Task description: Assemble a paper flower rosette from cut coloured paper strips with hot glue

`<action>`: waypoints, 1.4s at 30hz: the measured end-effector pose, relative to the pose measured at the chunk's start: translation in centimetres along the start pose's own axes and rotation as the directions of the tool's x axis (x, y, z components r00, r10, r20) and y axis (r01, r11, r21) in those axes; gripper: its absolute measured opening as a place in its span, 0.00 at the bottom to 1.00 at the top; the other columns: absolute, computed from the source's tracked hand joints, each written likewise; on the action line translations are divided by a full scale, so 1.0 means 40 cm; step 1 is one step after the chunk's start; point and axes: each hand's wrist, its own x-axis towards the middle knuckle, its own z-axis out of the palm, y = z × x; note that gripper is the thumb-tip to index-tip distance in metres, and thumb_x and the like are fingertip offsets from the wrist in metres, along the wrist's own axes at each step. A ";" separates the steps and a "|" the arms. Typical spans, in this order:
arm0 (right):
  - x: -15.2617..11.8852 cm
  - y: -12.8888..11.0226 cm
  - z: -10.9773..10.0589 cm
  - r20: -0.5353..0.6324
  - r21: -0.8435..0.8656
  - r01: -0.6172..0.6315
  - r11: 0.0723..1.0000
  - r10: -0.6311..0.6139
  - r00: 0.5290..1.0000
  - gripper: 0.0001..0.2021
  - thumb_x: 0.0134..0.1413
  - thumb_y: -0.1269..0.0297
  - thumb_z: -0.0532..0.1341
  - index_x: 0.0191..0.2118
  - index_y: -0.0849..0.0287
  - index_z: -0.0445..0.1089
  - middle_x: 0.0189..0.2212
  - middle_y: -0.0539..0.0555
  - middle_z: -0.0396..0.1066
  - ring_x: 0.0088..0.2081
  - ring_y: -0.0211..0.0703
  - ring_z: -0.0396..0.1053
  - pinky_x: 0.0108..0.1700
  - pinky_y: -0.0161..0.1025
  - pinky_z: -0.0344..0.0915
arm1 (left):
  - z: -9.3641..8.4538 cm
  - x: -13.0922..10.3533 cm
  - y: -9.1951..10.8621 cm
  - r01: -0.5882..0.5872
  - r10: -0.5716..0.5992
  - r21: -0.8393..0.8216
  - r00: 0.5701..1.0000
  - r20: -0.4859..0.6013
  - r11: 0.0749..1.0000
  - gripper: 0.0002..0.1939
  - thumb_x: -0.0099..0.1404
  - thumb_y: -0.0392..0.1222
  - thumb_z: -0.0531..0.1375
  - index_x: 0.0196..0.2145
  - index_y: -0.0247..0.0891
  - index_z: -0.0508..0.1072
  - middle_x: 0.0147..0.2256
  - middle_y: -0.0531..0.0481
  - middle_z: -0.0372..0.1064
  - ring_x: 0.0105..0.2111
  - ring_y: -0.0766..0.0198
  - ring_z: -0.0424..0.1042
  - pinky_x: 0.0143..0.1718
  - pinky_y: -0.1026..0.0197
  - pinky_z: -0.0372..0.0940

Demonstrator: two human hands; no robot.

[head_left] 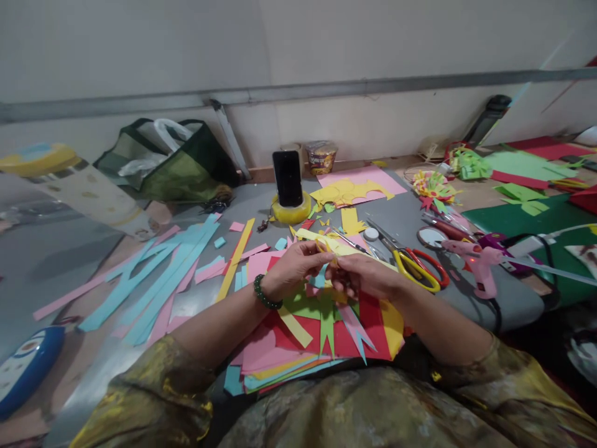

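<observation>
My left hand point(296, 266), with a dark green bead bracelet point(267, 294) at its wrist, pinches a small yellow paper piece point(323, 246). From the other side my right hand point(366, 275) closes its thumb and fingers on the same piece. Both hands meet above a stack of coloured paper sheets point(261, 352). Lying on the stack under them are green paper strips point(327, 323), a notched pink and blue strip point(355, 330) and a pale yellow strip point(295, 328). The fingers partly cover the yellow piece, so its full shape is hidden.
Yellow-handled scissors point(416, 274) and red-handled scissors point(433, 264) lie right, before a pink glue gun point(480, 264). A phone point(288, 178) stands in a tape roll point(293, 210). Blue paper strips point(172, 274) spread left, near a tumbler point(97, 193) and a green bag point(186, 165).
</observation>
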 end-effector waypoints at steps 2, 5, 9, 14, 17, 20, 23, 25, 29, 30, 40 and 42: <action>0.003 0.002 0.004 -0.145 -0.167 0.058 0.984 -0.083 0.986 0.27 0.48 0.36 0.65 0.35 0.60 0.70 0.24 0.48 0.67 0.20 0.33 0.62 0.17 0.29 0.56 | -0.001 0.003 -0.001 -0.017 0.018 0.025 0.999 -0.048 1.000 0.23 0.41 0.54 0.75 0.21 0.36 0.70 0.18 0.56 0.65 0.18 0.74 0.57 0.19 0.68 0.49; 0.001 0.003 0.015 -0.203 -0.387 0.168 0.907 -0.262 0.944 0.24 0.51 0.39 0.65 0.35 0.59 0.72 0.23 0.48 0.67 0.20 0.34 0.63 0.19 0.31 0.59 | -0.002 0.005 -0.002 -0.024 0.032 0.080 0.994 -0.102 0.996 0.23 0.39 0.54 0.75 0.20 0.36 0.71 0.16 0.58 0.62 0.16 0.74 0.55 0.18 0.67 0.49; -0.003 0.010 0.027 -0.218 -0.666 0.287 0.688 -0.548 0.807 0.16 0.60 0.53 0.59 0.27 0.59 0.72 0.19 0.47 0.66 0.18 0.32 0.60 0.21 0.32 0.57 | -0.003 0.000 0.002 -0.028 0.042 0.113 0.992 -0.117 0.993 0.21 0.41 0.55 0.74 0.24 0.36 0.76 0.20 0.56 0.66 0.19 0.72 0.59 0.20 0.67 0.54; -0.005 0.024 0.025 -0.105 -0.918 0.252 0.307 -0.800 0.591 0.16 0.63 0.64 0.57 0.24 0.58 0.70 0.20 0.50 0.69 0.23 0.35 0.65 0.28 0.33 0.59 | -0.012 0.001 0.020 -0.145 0.189 0.195 0.955 -0.229 0.970 0.20 0.44 0.55 0.72 0.29 0.38 0.82 0.25 0.53 0.72 0.24 0.71 0.62 0.24 0.66 0.57; -0.006 0.031 0.023 -0.017 -0.967 0.200 0.156 -0.827 0.563 0.16 0.66 0.65 0.55 0.26 0.58 0.70 0.21 0.51 0.70 0.23 0.36 0.65 0.29 0.33 0.59 | -0.016 0.002 0.025 -0.176 0.245 0.259 0.934 -0.262 0.950 0.19 0.46 0.55 0.71 0.32 0.40 0.84 0.26 0.52 0.75 0.24 0.69 0.62 0.25 0.65 0.58; -0.009 0.036 0.022 0.026 -0.983 0.165 0.085 -0.818 0.574 0.16 0.67 0.65 0.54 0.28 0.57 0.72 0.21 0.52 0.71 0.24 0.38 0.65 0.30 0.34 0.59 | -0.016 -0.001 0.026 -0.169 0.249 0.300 0.935 -0.253 0.939 0.16 0.47 0.54 0.71 0.30 0.39 0.83 0.27 0.50 0.77 0.25 0.67 0.64 0.26 0.63 0.60; -0.010 0.039 0.022 0.005 -0.985 0.137 0.101 -0.789 0.614 0.17 0.67 0.64 0.52 0.29 0.57 0.72 0.22 0.53 0.71 0.24 0.39 0.66 0.30 0.35 0.59 | -0.014 -0.002 0.023 -0.163 0.235 0.287 0.943 -0.235 0.944 0.15 0.48 0.54 0.71 0.27 0.39 0.82 0.28 0.48 0.77 0.26 0.66 0.66 0.27 0.63 0.61; -0.010 0.040 0.022 -0.016 -0.982 0.135 0.131 -0.773 0.634 0.16 0.67 0.64 0.52 0.29 0.57 0.73 0.23 0.54 0.73 0.25 0.39 0.67 0.31 0.36 0.60 | -0.015 -0.002 0.021 -0.148 0.209 0.261 0.952 -0.224 0.954 0.16 0.48 0.55 0.71 0.27 0.39 0.81 0.28 0.48 0.77 0.27 0.65 0.68 0.27 0.63 0.62; -0.009 0.040 0.026 -0.014 -0.972 0.172 0.163 -0.762 0.647 0.15 0.65 0.66 0.53 0.29 0.57 0.72 0.23 0.53 0.72 0.25 0.39 0.67 0.31 0.35 0.58 | -0.019 -0.002 0.019 -0.091 0.142 0.221 0.963 -0.229 0.971 0.18 0.46 0.57 0.72 0.27 0.39 0.81 0.28 0.49 0.75 0.29 0.64 0.69 0.28 0.65 0.61; -0.009 0.039 0.027 -0.005 -0.971 0.181 0.158 -0.766 0.642 0.15 0.65 0.66 0.54 0.28 0.57 0.72 0.22 0.52 0.72 0.25 0.38 0.66 0.30 0.35 0.58 | -0.020 -0.002 0.020 -0.084 0.136 0.221 0.964 -0.231 0.972 0.18 0.46 0.57 0.72 0.27 0.39 0.81 0.28 0.49 0.75 0.29 0.65 0.68 0.28 0.65 0.61; -0.012 0.032 0.036 -0.020 -0.970 0.169 0.174 -0.749 0.662 0.18 0.66 0.64 0.53 0.24 0.57 0.68 0.20 0.52 0.70 0.24 0.37 0.65 0.30 0.35 0.57 | -0.017 -0.004 0.035 -0.085 0.131 0.209 0.967 -0.220 0.974 0.30 0.44 0.70 0.69 0.28 0.38 0.82 0.25 0.49 0.72 0.27 0.65 0.66 0.27 0.64 0.60; -0.012 0.032 0.036 -0.033 -0.973 0.148 0.176 -0.743 0.669 0.18 0.66 0.64 0.53 0.23 0.56 0.66 0.20 0.51 0.69 0.23 0.37 0.64 0.30 0.35 0.57 | -0.014 -0.003 0.032 -0.082 0.125 0.196 0.967 -0.220 0.977 0.29 0.40 0.68 0.71 0.29 0.39 0.83 0.28 0.48 0.75 0.28 0.65 0.67 0.27 0.64 0.61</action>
